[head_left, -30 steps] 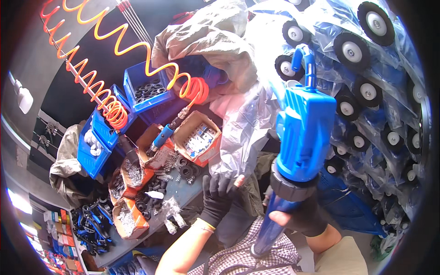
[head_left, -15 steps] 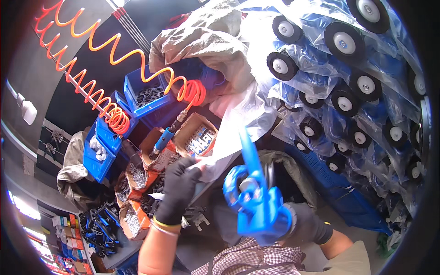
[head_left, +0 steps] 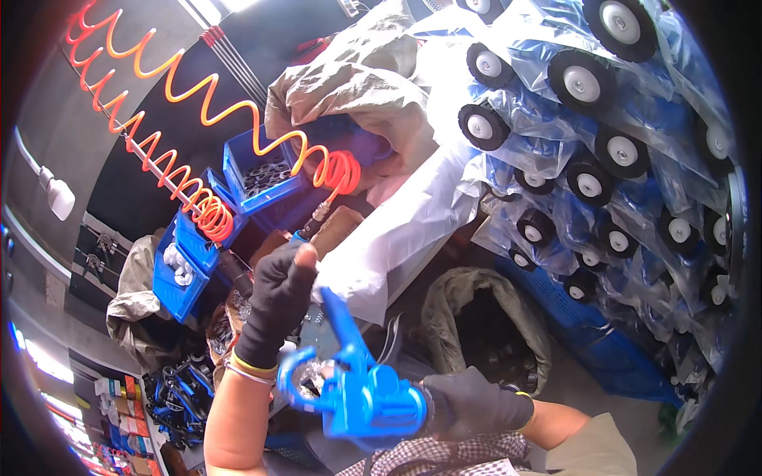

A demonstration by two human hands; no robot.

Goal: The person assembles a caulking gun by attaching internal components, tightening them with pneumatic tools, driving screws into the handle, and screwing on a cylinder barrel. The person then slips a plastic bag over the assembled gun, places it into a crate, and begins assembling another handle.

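Note:
My right hand, in a dark glove, grips a blue plastic part low in the middle of the view; the part has a loop at its left and a prong pointing up. My left hand, also gloved, is raised above that part, with its fingertips against a white plastic bag. I cannot tell whether the left hand grips the bag or only touches it.
An orange coiled air hose runs from upper left to centre. Blue bins hold small metal parts. Bagged blue items with black-and-white wheels are stacked at the right. An open dark sack sits below the bag.
The blue part has come down from upright in front of me to low and tilted in my right hand. My left hand has risen from the parts boxes to the white bag.

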